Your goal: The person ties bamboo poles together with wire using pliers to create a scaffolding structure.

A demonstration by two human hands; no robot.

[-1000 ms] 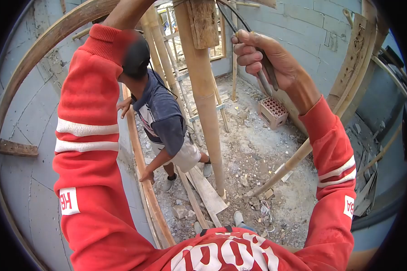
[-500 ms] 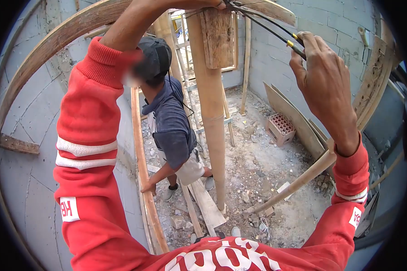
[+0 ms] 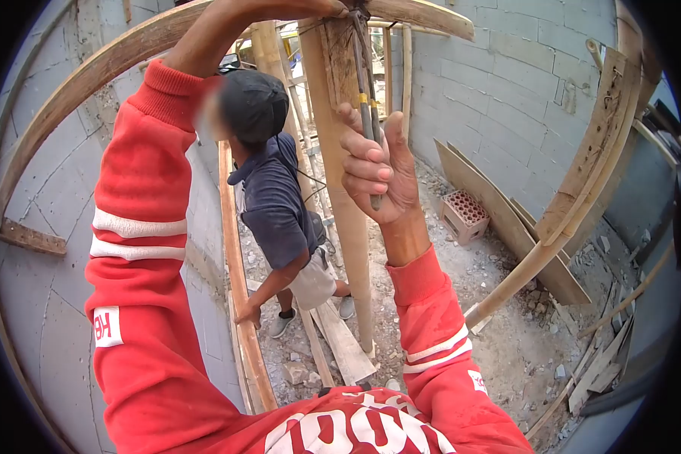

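Raised to the middle of the view, my right hand (image 3: 378, 163) is closed around the handles of pliers (image 3: 365, 83) with yellow bands, palm toward me. The plier head points up to dark wire (image 3: 358, 12) at the top of a round post (image 3: 348, 204). A short wood block (image 3: 339, 64) lies against the post, partly behind the pliers. At the top edge, my left hand (image 3: 333, 7) is beside the wire, touching the top of the joint; its fingertips are mostly cut off, so what they hold is unclear.
A person (image 3: 276, 204) in a dark cap stands below at left, one hand on a long plank (image 3: 242, 303). A curved beam (image 3: 76, 83) crosses the upper left. A red hollow brick (image 3: 464, 216) and leaning boards (image 3: 507, 227) stand at right, near a slanted pole (image 3: 507, 284).
My right hand has swung from the right to the middle and turned palm toward me, with the pliers now nearly vertical. The view has shifted slightly.
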